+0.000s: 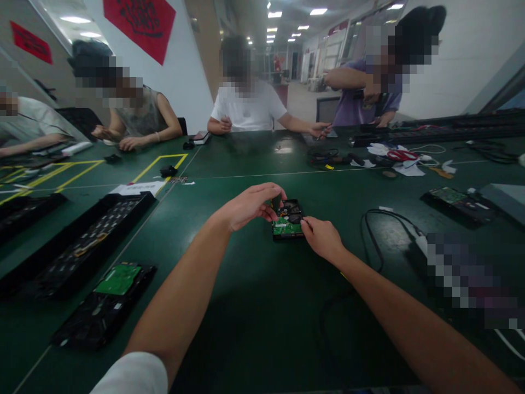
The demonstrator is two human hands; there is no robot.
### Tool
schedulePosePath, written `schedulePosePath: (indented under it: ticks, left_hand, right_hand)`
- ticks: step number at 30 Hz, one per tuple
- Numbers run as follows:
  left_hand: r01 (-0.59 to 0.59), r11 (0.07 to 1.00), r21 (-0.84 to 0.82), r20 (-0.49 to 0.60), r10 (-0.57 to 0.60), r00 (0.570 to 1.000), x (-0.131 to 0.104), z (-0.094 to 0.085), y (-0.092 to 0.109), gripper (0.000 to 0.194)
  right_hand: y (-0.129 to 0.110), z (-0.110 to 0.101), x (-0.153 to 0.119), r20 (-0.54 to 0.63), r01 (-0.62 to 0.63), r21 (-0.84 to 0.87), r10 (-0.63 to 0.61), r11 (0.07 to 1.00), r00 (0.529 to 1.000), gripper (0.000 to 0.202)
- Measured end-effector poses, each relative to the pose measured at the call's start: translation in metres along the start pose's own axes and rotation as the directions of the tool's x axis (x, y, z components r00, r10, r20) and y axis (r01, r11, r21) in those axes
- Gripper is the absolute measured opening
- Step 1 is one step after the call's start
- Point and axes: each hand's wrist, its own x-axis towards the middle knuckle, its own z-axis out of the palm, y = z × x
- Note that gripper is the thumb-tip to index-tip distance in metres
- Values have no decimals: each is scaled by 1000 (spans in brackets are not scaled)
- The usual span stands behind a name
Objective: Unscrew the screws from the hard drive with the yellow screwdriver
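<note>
A hard drive (287, 225) lies on the green table in front of me, with its green circuit board facing up along the near side and its black casing behind. My right hand (324, 236) pinches the drive's right edge between thumb and bent fingers. Over the drive's left side arches my left hand (255, 207), its fingers curled together around a small dark piece that I cannot make out. Left of my arm rests a second drive in a black tray (88, 312), its green board uppermost.
Long black slotted frames (77, 241) lie at the left. A black cable (371, 235) loops right of my hand, near another drive in a black tray (459, 203). Papers and red wire (402, 156) clutter the far right. Several people sit or stand across the table (229, 158).
</note>
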Motion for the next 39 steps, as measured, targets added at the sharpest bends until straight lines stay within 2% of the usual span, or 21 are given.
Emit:
schedulePosePath:
  ticks: [7,12,15,21,24,28,32,36,39]
  left_hand:
    - [-11,1000,-28,-32,10,999,2,3,0,34]
    - [-19,997,-69,13,20,1000,9,5,-5,38]
    - [-15,998,-55,-1,15,1000,12,9,-5,37]
    - [8,1000,-30,12,-8,1000,14,14,-5,36]
    - [14,1000,13,-3,-14,1000,15,15,-4,37]
    - [22,984,177,-43,-15,999,17,20,3,38]
    - [-10,943,333,10,7,1000,17,26,13,40]
    - [-28,936,350,72,3,997,14,26,15,39]
    - [-14,954,298,50,0,999,10,23,14,36]
  right_hand:
    - [1,0,-1,5,5,-23,-4,1000,1000,39]
    - [15,-4,-2,0,-19,-20,19,1000,1000,37]
    - [22,-6,-4,-3,-15,6,15,1000,1000,36]
    - [25,-8,-11,27,-2,52,1,999,1000,34]
    - [26,-7,-13,15,12,92,-14,996,1000,35]
    - [29,-4,-13,3,16,130,-17,991,1000,36]
    - [34,-5,-12,-1,38,172,-39,984,999,33]
    - [39,-9,-12,8,86,217,-90,972,996,32]
    - [42,-10,-12,29,81,280,-92,957,995,38]
